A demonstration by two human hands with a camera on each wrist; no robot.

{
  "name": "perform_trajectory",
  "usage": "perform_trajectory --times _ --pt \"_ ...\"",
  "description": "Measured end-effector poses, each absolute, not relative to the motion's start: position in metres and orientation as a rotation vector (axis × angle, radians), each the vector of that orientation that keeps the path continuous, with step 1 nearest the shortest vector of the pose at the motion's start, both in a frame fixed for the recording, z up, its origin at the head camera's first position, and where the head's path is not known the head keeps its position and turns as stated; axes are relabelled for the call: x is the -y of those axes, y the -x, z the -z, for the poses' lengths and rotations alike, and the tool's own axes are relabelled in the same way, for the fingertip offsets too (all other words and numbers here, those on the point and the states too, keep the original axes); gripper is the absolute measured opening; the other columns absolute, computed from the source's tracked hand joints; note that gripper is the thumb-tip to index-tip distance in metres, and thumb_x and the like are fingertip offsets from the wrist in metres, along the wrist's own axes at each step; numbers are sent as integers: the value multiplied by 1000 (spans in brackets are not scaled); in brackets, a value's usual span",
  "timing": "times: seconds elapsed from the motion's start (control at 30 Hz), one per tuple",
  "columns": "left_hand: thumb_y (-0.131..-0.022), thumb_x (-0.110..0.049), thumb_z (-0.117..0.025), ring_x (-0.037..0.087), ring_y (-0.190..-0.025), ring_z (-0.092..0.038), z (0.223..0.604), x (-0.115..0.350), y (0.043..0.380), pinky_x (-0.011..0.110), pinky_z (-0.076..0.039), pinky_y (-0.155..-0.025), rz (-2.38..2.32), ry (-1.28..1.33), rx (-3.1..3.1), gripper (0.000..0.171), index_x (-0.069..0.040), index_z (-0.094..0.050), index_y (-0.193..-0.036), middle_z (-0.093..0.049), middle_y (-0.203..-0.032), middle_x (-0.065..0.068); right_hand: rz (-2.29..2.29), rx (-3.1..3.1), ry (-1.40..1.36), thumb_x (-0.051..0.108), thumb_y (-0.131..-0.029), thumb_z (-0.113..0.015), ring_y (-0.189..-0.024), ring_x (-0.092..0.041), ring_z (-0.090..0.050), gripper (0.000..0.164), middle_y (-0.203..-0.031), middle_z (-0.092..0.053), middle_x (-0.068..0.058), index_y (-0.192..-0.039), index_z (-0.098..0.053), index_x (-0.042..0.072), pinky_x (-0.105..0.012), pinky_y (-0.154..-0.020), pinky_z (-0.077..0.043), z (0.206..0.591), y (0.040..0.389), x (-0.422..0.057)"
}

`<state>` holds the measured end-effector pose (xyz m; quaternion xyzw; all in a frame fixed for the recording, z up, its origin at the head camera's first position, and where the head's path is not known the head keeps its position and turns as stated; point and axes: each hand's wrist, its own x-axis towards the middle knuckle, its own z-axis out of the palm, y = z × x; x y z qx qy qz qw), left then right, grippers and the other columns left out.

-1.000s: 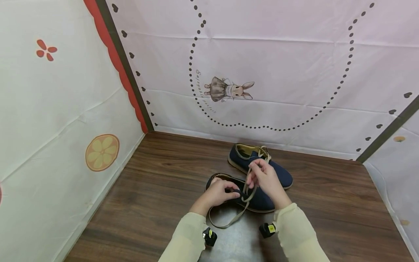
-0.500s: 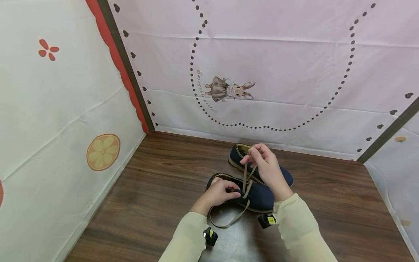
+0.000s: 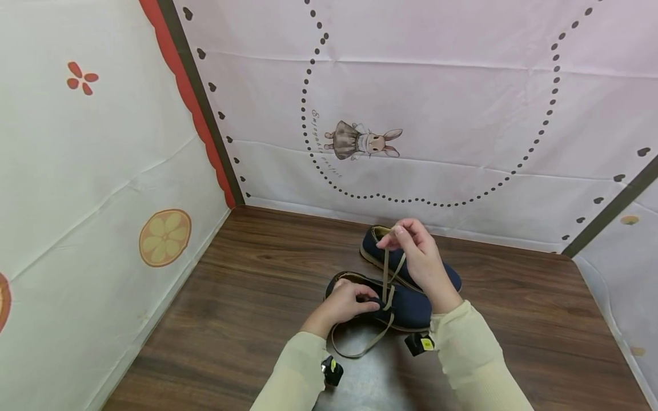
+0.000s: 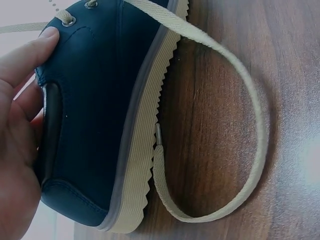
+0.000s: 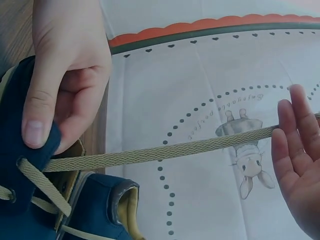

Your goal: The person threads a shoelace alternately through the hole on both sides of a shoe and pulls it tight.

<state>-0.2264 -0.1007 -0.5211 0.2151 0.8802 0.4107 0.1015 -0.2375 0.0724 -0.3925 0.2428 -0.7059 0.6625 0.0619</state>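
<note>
A navy shoe (image 3: 413, 309) with a pale ridged sole lies on the wooden surface, toe to the right. My left hand (image 3: 345, 302) is at its opening, thumb and fingers pinching the eyelet flap (image 5: 47, 142). Above the shoe, my right hand (image 3: 420, 260) holds a beige shoelace (image 5: 160, 151), drawn straight from an eyelet up to the fingers. The lace's other end (image 4: 257, 120) curves in a loose loop beside the sole, its metal tip (image 4: 158, 134) near the sole edge. Behind my right hand, a matching navy shoe (image 3: 371, 245) is partly hidden.
The brown wood-grain surface (image 3: 267, 268) meets a pale printed sheet (image 3: 437, 131) at the back, with a rabbit picture (image 3: 360, 140). Another printed sheet (image 3: 92, 171) stands along the left side. Small black wrist devices (image 3: 333, 372) sit below both hands.
My right hand has moved up and away from the near shoe, pulling the lace from slack to a straight line. My left hand keeps its place on the flap.
</note>
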Motion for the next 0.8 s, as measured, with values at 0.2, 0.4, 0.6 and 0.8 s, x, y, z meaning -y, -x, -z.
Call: perform_trajectory --times 0.2,0.4,0.6,0.8 --pt "-86 -27 -67 8 -85 -47 519 100 227 26 -37 -80 -1224 -624 -2549 13 -17 -71 -93 -64 -79 -16 -1976 2108 -742 8 -101 -35 -80 -13 -61 18 -82 -65 -13 -99 -45 -7 -27 -76 -47 390 238 -72" --pt "-86 -26 -67 4 -75 -50 518 100 229 22 -39 -71 -1220 -668 -2551 14 -15 -71 -94 -64 -79 -14 -1967 2128 -787 8 -101 -36 -81 -17 -61 18 -82 -63 -8 -99 -45 -7 -29 -80 -47 390 239 -69" --pt "-86 -27 -67 2 -75 -52 521 101 230 25 -38 -78 -1222 -732 -2594 14 -15 -71 -92 -66 -78 -14 -1940 2384 -842 11 -99 -43 -86 -22 -59 18 -89 -60 -14 -102 -51 -5 -34 -80 -47 400 243 -54" --pt "-87 -27 -66 1 -81 -56 523 101 230 38 -28 -96 -1194 -750 -2602 14 -16 -71 -92 -68 -82 -14 -1982 2552 -783 19 -98 -48 -100 -26 -59 21 -102 -64 -15 -103 -56 0 -38 -88 -44 424 251 -46"
